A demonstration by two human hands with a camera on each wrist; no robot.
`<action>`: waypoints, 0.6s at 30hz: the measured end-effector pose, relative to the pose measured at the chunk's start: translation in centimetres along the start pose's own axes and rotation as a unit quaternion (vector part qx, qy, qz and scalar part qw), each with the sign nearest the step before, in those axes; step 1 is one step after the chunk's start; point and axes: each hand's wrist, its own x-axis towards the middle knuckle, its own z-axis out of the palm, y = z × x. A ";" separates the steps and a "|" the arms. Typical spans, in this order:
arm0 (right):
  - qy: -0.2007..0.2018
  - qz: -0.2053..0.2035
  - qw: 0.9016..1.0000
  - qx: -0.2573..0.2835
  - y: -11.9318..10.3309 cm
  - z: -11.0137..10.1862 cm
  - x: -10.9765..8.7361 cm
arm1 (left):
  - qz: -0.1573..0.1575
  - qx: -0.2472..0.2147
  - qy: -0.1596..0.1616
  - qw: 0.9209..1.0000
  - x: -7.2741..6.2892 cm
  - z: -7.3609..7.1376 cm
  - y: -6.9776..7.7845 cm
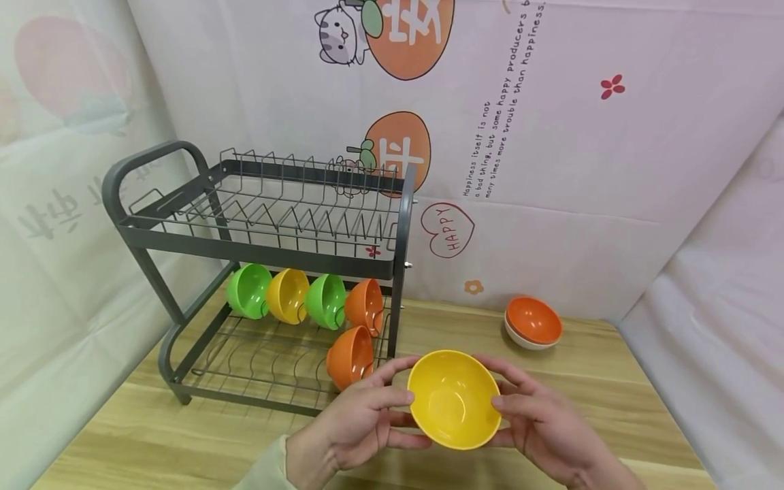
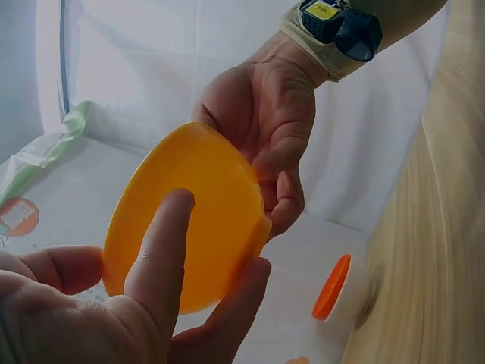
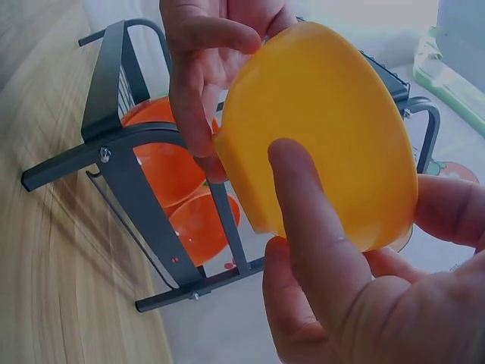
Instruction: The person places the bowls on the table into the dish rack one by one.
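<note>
A yellow bowl (image 1: 454, 400) is held up between both hands in front of the rack, its inside facing the head camera. My left hand (image 1: 361, 418) grips its left side, thumb at the rim and fingers around the outside. On the opposite side my right hand (image 1: 548, 422) grips it the same way. In the left wrist view a left finger (image 2: 161, 250) lies along the outer wall of the bowl (image 2: 220, 235). The right wrist view shows a right finger (image 3: 311, 220) against the outside too. The bowl looks bare inside.
A dark two-tier dish rack (image 1: 263, 248) stands at left. Its lower tier holds green bowls (image 1: 249, 292), a yellow bowl (image 1: 288, 296) and orange bowls (image 1: 350, 357), tilted on their sides. An orange bowl (image 1: 534, 320) sits in a white bowl (image 1: 528, 342) at the wooden table's back right.
</note>
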 end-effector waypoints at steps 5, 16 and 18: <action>-0.001 -0.001 1.000 0.008 0.2 0.3 0.1 | -0.004 0.002 -0.007 1.000 -0.1 -0.2 0.1; -0.001 0.010 0.999 0.031 0.7 0.7 0.6 | -0.011 -0.006 -0.006 1.000 -0.7 -0.8 0.4; -0.005 0.011 0.999 0.035 0.7 0.7 0.8 | -0.009 -0.005 -0.005 1.000 -0.8 -1.0 0.4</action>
